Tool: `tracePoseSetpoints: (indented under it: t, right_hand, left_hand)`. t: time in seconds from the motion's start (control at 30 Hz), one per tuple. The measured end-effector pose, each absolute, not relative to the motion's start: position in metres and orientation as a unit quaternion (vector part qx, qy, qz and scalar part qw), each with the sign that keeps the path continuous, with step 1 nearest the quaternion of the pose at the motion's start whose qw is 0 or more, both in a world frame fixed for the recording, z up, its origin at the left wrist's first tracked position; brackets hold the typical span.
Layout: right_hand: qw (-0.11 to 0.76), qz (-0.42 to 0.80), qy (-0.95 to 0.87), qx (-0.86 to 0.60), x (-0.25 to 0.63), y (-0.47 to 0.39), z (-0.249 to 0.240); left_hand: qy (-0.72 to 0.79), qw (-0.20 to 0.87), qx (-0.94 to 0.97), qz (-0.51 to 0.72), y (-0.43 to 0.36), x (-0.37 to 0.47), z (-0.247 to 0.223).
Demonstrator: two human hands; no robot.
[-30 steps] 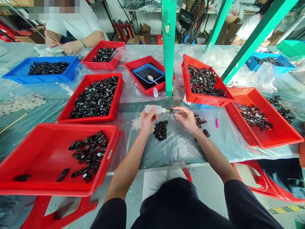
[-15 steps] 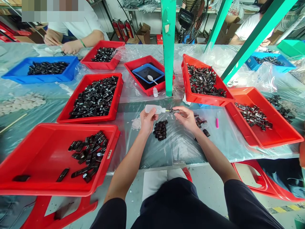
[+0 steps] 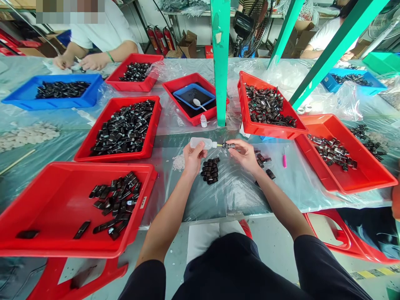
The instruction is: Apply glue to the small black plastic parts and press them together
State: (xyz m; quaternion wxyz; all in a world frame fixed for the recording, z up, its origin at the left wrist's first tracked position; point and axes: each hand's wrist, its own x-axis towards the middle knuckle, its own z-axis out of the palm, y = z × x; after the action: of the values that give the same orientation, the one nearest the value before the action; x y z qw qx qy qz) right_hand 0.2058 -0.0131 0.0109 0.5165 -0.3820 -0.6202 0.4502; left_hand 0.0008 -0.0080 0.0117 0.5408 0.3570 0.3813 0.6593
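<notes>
My left hand (image 3: pixel 193 158) is closed around a translucent squeeze bottle (image 3: pixel 200 143) lying on its side, with a thin yellowish nozzle pointing right. The nozzle tip meets a small black shiny part (image 3: pixel 228 145), which my right hand (image 3: pixel 244 154) pinches between its fingertips. What the tip touches on the part is too small to make out. Below the bottle, rows of similar black parts (image 3: pixel 210 171) lie on the plastic-covered table. A heap of small white pieces (image 3: pixel 178 162) is left of them. More black parts (image 3: pixel 262 158) lie beside my right wrist.
Red trays of black parts stand left (image 3: pixel 125 129), front left (image 3: pixel 68 208), back right (image 3: pixel 268 108) and right (image 3: pixel 350 154). A green post (image 3: pixel 220 62) rises behind my hands, near a small white bottle (image 3: pixel 203 121). A pink-handled tool (image 3: pixel 284 160) lies right. Co-workers sit across the table.
My hands, the bottle and the black part hold practically the same position. Across the table at the left, the co-worker's hands have shifted and moved apart a little.
</notes>
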Motion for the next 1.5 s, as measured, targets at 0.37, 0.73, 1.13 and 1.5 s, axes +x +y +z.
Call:
tracePoseSetpoints:
  t: [0.37, 0.73, 1.13, 1.5]
  right_hand:
    - [0.515, 0.451, -0.62, -0.384, 0.2058, -0.013, 0.0103]
    - [0.515, 0.447, -0.619, -0.39, 0.2054, -0.0136, 0.0122]
    - [0.515, 0.471, -0.591, -0.405, 0.2031, -0.01, 0.0077]
    - [0.513, 0.482, -0.581, -0.408, 0.2023, -0.0107, 0.0107]
  left_hand:
    - [0.382, 0.539, 0.353, 0.663, -0.0075, 0.0018, 0.0123]
    - [0.366, 0.56, 0.35, 0.656, -0.0065, -0.0003, 0.0081]
    - [0.371, 0.558, 0.341, 0.659, -0.0066, 0.0, 0.0091]
    - [0.366, 0.56, 0.348, 0.657, -0.0062, -0.0006, 0.0074]
